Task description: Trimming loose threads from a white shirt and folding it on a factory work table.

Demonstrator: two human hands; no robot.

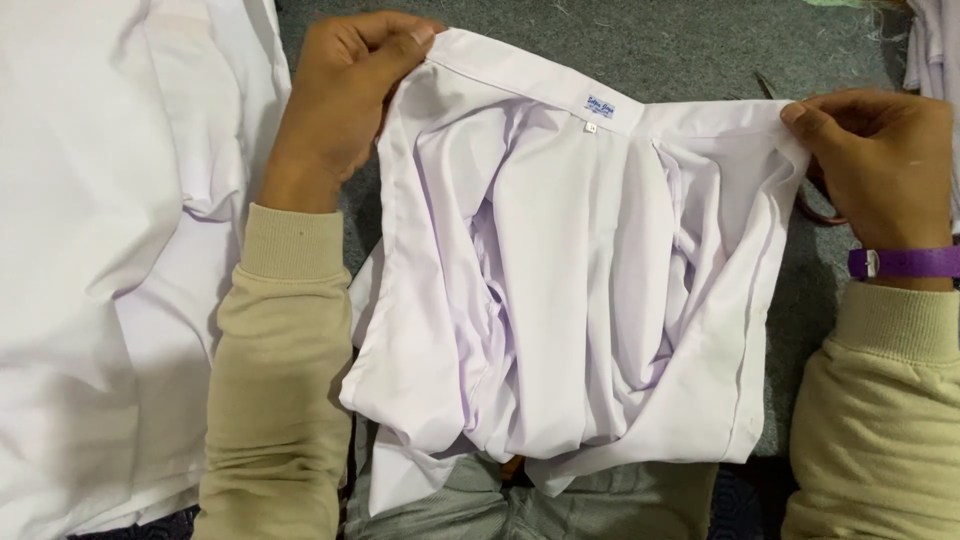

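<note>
White shirt (590, 300): lies bunched and creased in front of the person, collar edge stretched flat across the top, body of the cloth sagging in deep folds down toward the lap. Small label (600, 107) sits at mid-collar, with a tiny square tag just beneath it.

Left hand (345, 95): at the shirt's upper-left corner, fingers curled closed, thumb and fingertips pinching the collar edge. Beige sleeve (280, 370) runs down along the shirt's left side, touching the cloth.

Right hand (880, 170): at the shirt's upper-right corner, closed in a pinch on the collar's other end, thumb on top. Purple wristband (910, 262) on that wrist, just right of the shirt.

Beyond the shirt: grey carpet-like surface (650, 40) above the collar. Scissors (775, 90) lie on it near the upper-right corner, mostly hidden behind the right hand. Pile of white cloth (100, 250) well left of the shirt, past the left arm. More white cloth (935, 50) shows at the far right edge.
</note>
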